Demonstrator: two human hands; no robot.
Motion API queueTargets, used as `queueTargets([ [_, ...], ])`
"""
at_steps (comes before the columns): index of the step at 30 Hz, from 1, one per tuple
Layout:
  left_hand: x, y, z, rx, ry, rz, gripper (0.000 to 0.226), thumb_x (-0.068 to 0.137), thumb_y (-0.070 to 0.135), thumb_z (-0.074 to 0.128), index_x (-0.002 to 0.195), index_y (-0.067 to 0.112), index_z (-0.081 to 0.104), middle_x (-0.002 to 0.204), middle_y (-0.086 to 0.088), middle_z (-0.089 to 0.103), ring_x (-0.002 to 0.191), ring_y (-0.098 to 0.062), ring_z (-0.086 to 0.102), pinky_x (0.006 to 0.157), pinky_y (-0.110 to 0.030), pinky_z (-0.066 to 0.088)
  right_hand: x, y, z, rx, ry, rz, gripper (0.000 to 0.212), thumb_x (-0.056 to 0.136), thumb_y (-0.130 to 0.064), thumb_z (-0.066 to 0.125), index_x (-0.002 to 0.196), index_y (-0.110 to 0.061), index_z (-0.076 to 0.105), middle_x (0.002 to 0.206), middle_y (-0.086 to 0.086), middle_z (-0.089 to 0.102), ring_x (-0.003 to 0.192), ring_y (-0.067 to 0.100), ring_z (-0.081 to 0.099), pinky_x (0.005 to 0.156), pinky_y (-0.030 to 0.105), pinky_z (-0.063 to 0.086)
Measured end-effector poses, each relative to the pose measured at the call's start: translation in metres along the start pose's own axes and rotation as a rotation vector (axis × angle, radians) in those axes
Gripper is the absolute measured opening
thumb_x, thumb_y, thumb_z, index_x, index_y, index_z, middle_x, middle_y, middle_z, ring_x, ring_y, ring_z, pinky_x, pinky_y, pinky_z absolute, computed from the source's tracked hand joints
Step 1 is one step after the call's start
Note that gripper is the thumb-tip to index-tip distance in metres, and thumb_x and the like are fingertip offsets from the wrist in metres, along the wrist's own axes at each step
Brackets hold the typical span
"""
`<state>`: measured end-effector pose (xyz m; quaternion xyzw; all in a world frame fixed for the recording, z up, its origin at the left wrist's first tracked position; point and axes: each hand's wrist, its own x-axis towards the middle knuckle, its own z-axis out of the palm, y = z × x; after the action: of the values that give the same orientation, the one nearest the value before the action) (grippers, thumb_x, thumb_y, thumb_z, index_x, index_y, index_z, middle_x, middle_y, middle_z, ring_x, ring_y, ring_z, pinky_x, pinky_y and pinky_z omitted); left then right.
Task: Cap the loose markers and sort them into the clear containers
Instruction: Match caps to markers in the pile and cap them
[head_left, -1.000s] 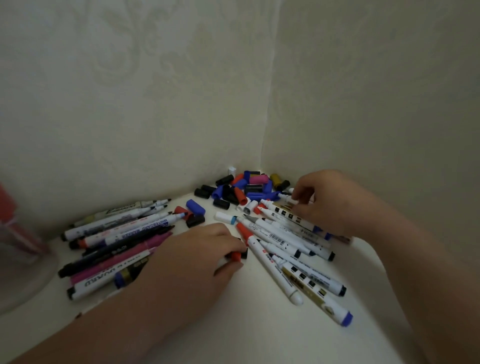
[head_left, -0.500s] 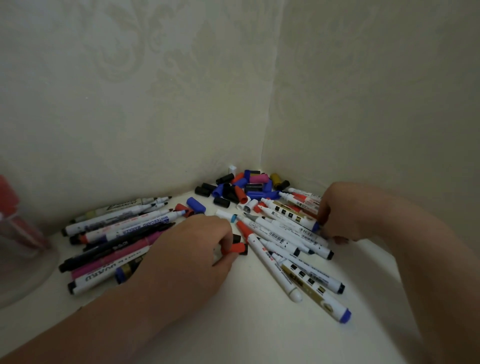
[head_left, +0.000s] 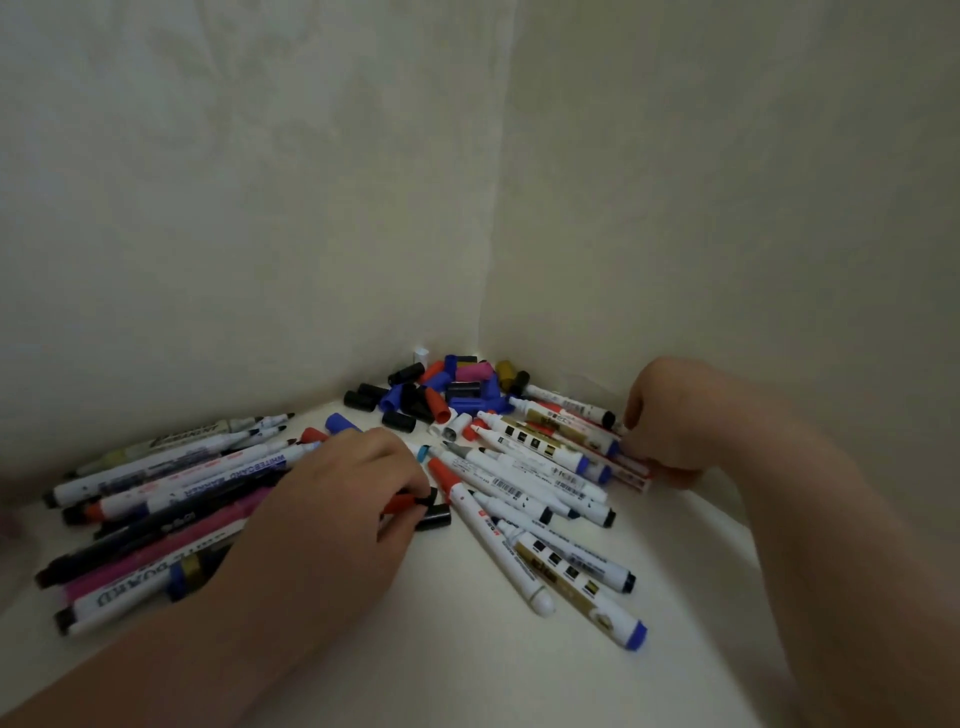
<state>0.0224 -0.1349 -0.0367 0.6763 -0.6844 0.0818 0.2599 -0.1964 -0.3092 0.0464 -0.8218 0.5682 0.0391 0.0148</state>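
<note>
Loose white-barrelled markers (head_left: 524, 483) lie fanned over the pale surface (head_left: 467, 649) in the wall corner, many with bare tips; a second heap of dark, pink and white markers (head_left: 156, 499) lies at the left, partly under the left hand (head_left: 337, 499). A pile of black, blue, red and pink plastic caps (head_left: 447, 389) sits against the corner. The left grip pinches a small red cap (head_left: 400, 501), just beside a black cap (head_left: 434, 519). The right hand (head_left: 670, 421) curls at marker ends by the wall; whether its grip holds one I cannot tell. No clear container shows. By my judgement nearly all capping and all sorting remain.
</note>
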Motion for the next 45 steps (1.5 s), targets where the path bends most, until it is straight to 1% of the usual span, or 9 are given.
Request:
queueTargets([
  [3,0.000,0.004,0.000,-0.054,0.068,0.057,0.003,0.078,0.028,0.067,0.077,0.030,0.066,0.081,0.015,0.062,0.074,-0.004,0.050,0.067,-0.013,0.036,0.004,-0.004,0.007,-0.020,-0.050,-0.043,0.016,0.082,-0.017,0.062,0.089,-0.010,0.075,0.076,0.009,0.073,0.075,0.025,0.071,0.071,0.033,0.061],
  [7,-0.002,0.003,0.003,-0.081,0.101,0.061,0.021,0.086,0.041,0.051,0.079,0.030,0.067,0.081,0.017,0.060,0.073,-0.005,0.052,0.066,-0.027,0.047,0.008,-0.010,0.011,-0.047,-0.045,-0.051,0.016,0.086,-0.024,0.067,0.077,-0.011,0.065,0.066,0.004,0.059,0.064,0.020,0.060,0.061,0.027,0.047],
  [12,-0.003,0.007,-0.001,-0.099,0.120,0.028,0.022,0.087,0.043,0.051,0.081,0.030,0.068,0.081,0.019,0.059,0.074,-0.001,0.049,0.067,-0.023,0.045,0.009,-0.012,0.012,-0.056,0.024,-0.023,0.026,0.086,-0.024,0.066,0.066,-0.013,0.051,0.062,0.002,0.050,0.059,0.018,0.049,0.059,0.026,0.040],
  [16,-0.005,0.016,-0.009,-0.186,0.206,-0.018,0.009,0.089,0.041,0.061,0.092,0.035,0.067,0.082,0.030,0.054,0.074,0.007,0.053,0.061,-0.011,0.040,-0.008,-0.006,-0.014,0.123,0.101,-0.006,0.019,0.081,-0.029,0.070,0.071,-0.014,0.066,0.063,0.002,0.064,0.063,0.018,0.062,0.052,0.024,0.041],
  [22,-0.006,0.030,-0.020,-0.689,0.206,-0.311,0.023,0.086,0.059,0.059,0.105,0.049,0.066,0.099,0.036,0.066,0.092,0.009,0.065,0.068,-0.009,0.050,-0.057,-0.049,-0.021,0.671,-0.141,-0.430,0.013,0.083,-0.033,0.077,0.080,-0.020,0.074,0.063,-0.004,0.072,0.050,0.007,0.062,0.050,0.022,0.048],
  [26,-0.002,0.038,-0.019,-0.939,0.201,-0.388,0.013,0.092,0.026,0.064,0.092,0.034,0.075,0.087,0.018,0.077,0.083,0.000,0.072,0.068,-0.009,0.051,-0.066,-0.075,-0.005,0.619,-0.125,-0.665,0.018,0.083,-0.041,0.075,0.086,-0.024,0.073,0.054,-0.007,0.062,0.044,0.004,0.050,0.046,0.023,0.041],
  [31,-0.006,0.033,-0.011,-1.122,0.243,-0.486,0.018,0.098,0.030,0.061,0.085,0.021,0.070,0.081,-0.009,0.075,0.079,-0.031,0.072,0.083,-0.050,0.058,-0.038,-0.026,-0.021,0.198,-0.153,-0.270,0.021,0.082,-0.045,0.075,0.081,-0.024,0.074,0.062,-0.007,0.072,0.046,0.004,0.062,0.050,0.021,0.052],
  [37,-0.010,0.032,0.003,-1.327,-0.039,-0.504,0.020,0.095,0.022,0.052,0.088,0.027,0.071,0.071,-0.011,0.062,0.055,-0.030,0.053,0.057,-0.042,0.044,-0.013,-0.006,0.000,0.103,-0.289,-0.019,0.016,0.080,-0.019,0.074,0.073,-0.005,0.076,0.060,0.005,0.073,0.049,0.017,0.068,0.059,0.030,0.062],
  [45,-0.007,0.026,0.005,-1.374,0.039,-0.511,0.017,0.082,0.030,0.058,0.087,0.023,0.073,0.073,-0.011,0.062,0.057,-0.026,0.052,0.057,-0.040,0.042,-0.014,-0.009,-0.006,-0.043,-0.110,-0.027,0.028,0.074,-0.035,0.073,0.061,-0.010,0.071,0.052,0.000,0.069,0.049,0.016,0.065,0.061,0.029,0.059],
])
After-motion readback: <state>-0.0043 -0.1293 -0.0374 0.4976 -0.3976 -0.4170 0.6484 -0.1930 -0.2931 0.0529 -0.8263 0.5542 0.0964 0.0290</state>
